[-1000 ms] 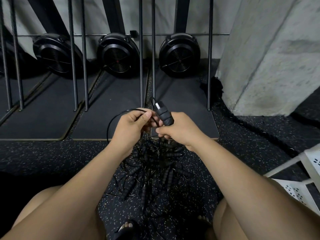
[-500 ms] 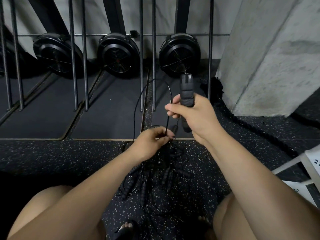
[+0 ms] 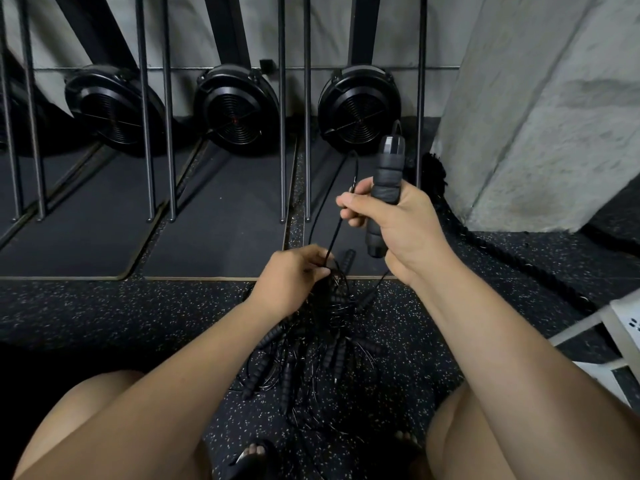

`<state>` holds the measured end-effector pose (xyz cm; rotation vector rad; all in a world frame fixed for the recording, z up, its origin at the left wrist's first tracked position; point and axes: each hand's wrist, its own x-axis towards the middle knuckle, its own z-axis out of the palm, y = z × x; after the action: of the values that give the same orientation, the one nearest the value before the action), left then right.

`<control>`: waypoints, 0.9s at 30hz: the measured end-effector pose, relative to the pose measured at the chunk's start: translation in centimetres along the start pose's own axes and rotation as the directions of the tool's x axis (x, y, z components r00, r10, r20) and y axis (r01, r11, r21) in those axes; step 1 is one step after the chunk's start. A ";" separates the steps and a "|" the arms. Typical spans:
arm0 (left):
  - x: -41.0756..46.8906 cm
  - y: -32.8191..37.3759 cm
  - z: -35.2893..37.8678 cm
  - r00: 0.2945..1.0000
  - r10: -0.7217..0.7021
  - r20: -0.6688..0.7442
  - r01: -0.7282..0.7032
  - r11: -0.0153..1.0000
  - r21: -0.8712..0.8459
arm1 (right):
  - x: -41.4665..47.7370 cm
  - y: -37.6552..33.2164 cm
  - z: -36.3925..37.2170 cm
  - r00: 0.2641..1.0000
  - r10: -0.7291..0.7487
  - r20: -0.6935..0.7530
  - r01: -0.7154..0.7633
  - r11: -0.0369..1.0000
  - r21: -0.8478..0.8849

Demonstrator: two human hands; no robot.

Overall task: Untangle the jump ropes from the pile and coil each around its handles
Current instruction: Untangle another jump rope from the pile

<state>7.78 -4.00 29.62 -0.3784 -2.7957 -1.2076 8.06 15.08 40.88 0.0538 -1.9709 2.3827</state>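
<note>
A tangled pile of black jump ropes with several ribbed handles lies on the speckled floor between my knees. My right hand grips one black foam handle upright above the pile, and its fingertips also pinch the thin black cord. That cord runs down to my left hand, which pinches it just above the top of the pile. A loop of the same cord arches up past the handle's top.
Three black round fan machines stand behind vertical metal bars at the back, on dark mats. A grey concrete pillar rises at the right, with a thick black rope along its base. A white rack sits far right.
My right hand has lifted the handle up and to the right, away from the pile. My left hand dropped toward the pile and slid along the cord, which is now drawn taut between both hands.
</note>
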 end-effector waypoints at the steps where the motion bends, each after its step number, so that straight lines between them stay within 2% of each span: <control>1: 0.0 0.0 -0.1 1.000 0.005 0.000 -0.005 1.000 0.030 | 0.0 0.0 0.0 1.000 0.001 -0.004 -0.001 1.000 -0.004; 3: 0.0 -0.2 -0.1 1.000 0.009 0.002 -0.009 0.998 0.059 | 0.1 0.0 -0.1 1.000 0.007 -0.011 -0.007 1.000 -0.008; 6: -0.2 0.0 -0.2 1.000 -0.002 0.020 0.002 1.000 0.015 | 0.0 0.1 0.0 1.000 0.017 -0.009 -0.017 1.000 -0.011; 8: -0.3 0.2 -0.1 0.995 0.015 0.095 -0.016 1.000 0.012 | -0.1 0.2 0.1 1.000 0.019 0.000 -0.019 1.000 -0.010; 9: -0.4 0.5 -0.1 0.988 -0.008 0.155 0.009 1.000 -0.011 | -0.2 0.2 0.2 1.000 0.017 0.005 -0.017 1.000 -0.009; 12: -0.6 1.1 0.0 0.931 -0.165 0.326 0.230 0.958 -0.172 | -0.2 0.2 0.2 1.000 0.002 -0.001 -0.002 1.000 -0.004; 15: -0.6 0.9 -0.3 0.894 -0.209 0.397 0.331 0.904 -0.269 | -0.2 0.0 0.0 1.000 -0.008 -0.021 0.009 1.000 0.016; 18: -0.2 0.8 -0.9 0.907 -0.246 0.341 0.329 0.921 -0.209 | -0.2 0.0 0.0 1.000 -0.012 -0.015 0.012 1.000 0.023; 21: 0.0 0.9 -1.3 0.959 -0.205 0.193 0.208 0.978 0.008 | -0.2 -0.2 0.2 1.000 -0.017 -0.001 0.017 1.000 0.027; 23: 0.0 0.9 -1.4 0.983 -0.160 0.095 0.154 0.986 0.064 | -0.3 -0.3 0.2 1.000 -0.024 0.004 0.024 0.999 0.033; 27: 0.1 0.7 -1.4 0.987 -0.141 0.075 0.130 0.982 0.141 | -0.3 -0.6 0.2 0.999 -0.030 0.010 0.030 0.999 0.042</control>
<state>7.79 -4.55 31.06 -0.2376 -2.9993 -1.0401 8.38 15.01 41.47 0.0967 -1.9109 2.4093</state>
